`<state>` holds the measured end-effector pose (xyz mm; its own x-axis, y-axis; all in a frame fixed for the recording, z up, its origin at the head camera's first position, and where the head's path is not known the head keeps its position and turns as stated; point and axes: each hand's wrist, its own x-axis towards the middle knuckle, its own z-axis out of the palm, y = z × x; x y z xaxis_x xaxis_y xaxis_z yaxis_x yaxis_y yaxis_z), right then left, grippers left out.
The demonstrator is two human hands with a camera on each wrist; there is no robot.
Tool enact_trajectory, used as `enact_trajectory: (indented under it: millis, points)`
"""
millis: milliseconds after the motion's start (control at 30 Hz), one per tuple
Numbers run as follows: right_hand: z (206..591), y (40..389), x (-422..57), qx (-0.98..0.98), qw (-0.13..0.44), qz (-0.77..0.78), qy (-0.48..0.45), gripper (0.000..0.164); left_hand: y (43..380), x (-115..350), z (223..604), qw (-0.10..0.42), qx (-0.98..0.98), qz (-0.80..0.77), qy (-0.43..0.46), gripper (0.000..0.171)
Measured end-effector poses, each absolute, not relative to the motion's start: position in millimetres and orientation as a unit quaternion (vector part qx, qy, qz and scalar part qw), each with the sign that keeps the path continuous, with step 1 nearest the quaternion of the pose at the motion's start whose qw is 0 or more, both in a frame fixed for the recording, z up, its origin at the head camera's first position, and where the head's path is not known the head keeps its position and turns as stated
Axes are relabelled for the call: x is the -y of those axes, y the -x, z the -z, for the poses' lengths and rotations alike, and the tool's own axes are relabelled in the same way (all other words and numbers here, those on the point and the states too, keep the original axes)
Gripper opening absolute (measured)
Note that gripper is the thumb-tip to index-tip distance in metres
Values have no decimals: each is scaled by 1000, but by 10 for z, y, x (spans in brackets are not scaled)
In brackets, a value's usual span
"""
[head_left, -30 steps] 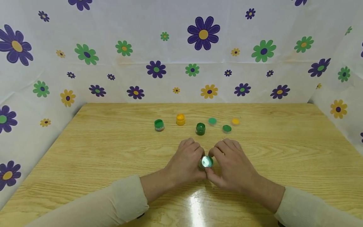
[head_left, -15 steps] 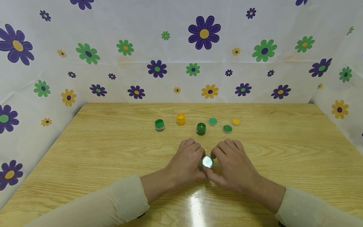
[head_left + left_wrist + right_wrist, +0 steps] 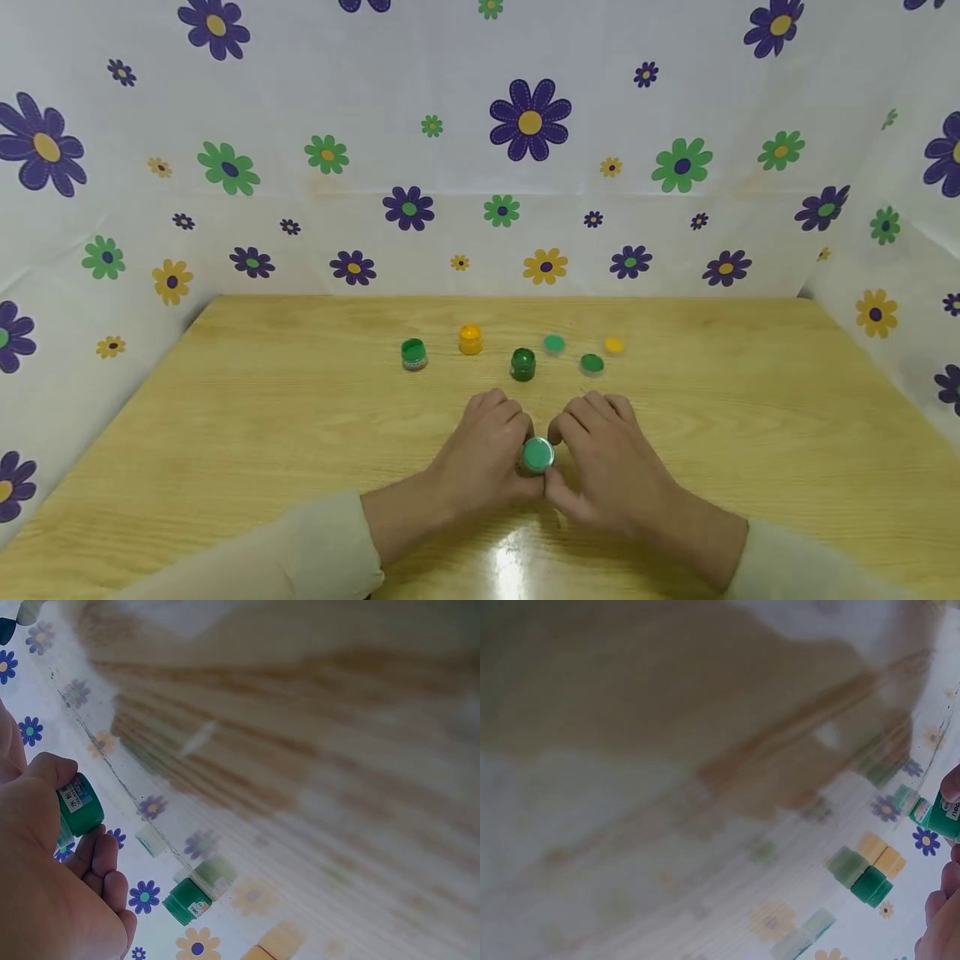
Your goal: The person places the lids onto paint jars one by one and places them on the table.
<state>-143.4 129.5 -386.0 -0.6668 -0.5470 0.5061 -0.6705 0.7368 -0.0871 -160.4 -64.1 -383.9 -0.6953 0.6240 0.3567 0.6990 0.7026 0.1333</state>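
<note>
A small paint jar with a teal-green lid (image 3: 537, 454) stands between both hands near the middle of the table. My left hand (image 3: 480, 458) grips the jar from the left, and its green side (image 3: 81, 804) with a white label shows in the left wrist view. On the right, my right hand (image 3: 611, 467) pinches the lid's edge with curled fingers and thumb. Behind the hands stand three uncovered paint jars: green (image 3: 414, 354), yellow (image 3: 470, 340) and dark green (image 3: 522, 365). The contact under the fingers is partly hidden.
Three loose lids lie at the back right of the jars: teal-green (image 3: 554, 344), dark green (image 3: 592, 364) and yellow (image 3: 613, 345). A flowered white cloth (image 3: 450, 167) walls the wooden table (image 3: 262, 400) at the back and sides.
The head view has tilted up, so everything sits lower in it. The bright glare on the lid has gone and its green top shows. Both hands stay around the jar.
</note>
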Motion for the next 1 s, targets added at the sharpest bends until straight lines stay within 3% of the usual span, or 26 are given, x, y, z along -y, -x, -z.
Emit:
enact_trajectory:
  millis: [533,1000]
  points:
    - [3873,1468,-1304,906,222,-129,-336,30,1641,617,3857,174,904,122,371,41]
    - [3881,1422,-1293,907,198,-134,-348,29,1587,630,3854,150,908,127,370,39]
